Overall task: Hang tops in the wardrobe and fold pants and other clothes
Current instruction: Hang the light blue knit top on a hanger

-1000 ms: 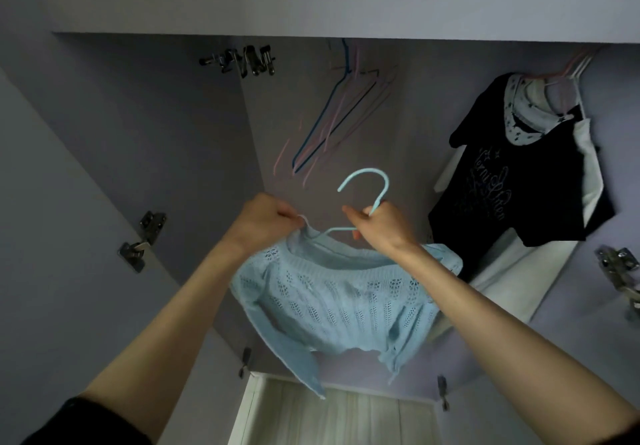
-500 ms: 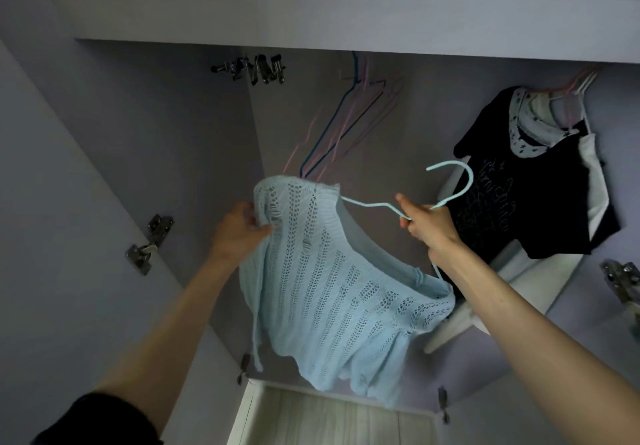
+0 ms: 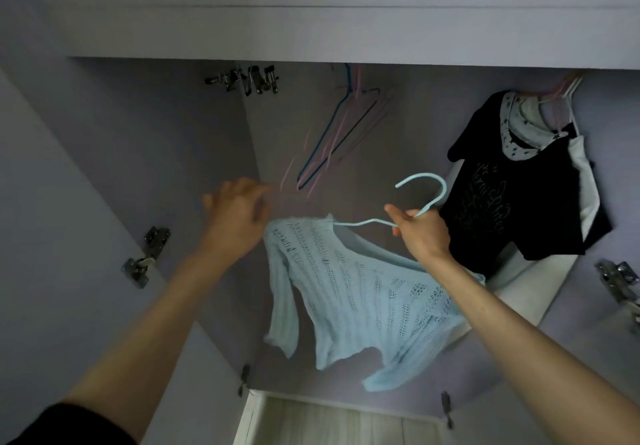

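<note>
The right hand (image 3: 420, 233) pinched the pale blue hanger (image 3: 424, 198) below its hook, keeping the knitted top (image 3: 349, 292) ready for hanging; the left hand (image 3: 235, 216), blurred, seemingly hung spread, empty.

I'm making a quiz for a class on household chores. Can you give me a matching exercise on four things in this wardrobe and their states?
Things:
1. blue sweater
2. black top
3. empty hangers
4. left hand

States:
A. hung at the right of the wardrobe
B. holding nothing
C. on a hanger held by the right hand
D. bare, at the back

Pairs: 1-C, 2-A, 3-D, 4-B
</note>
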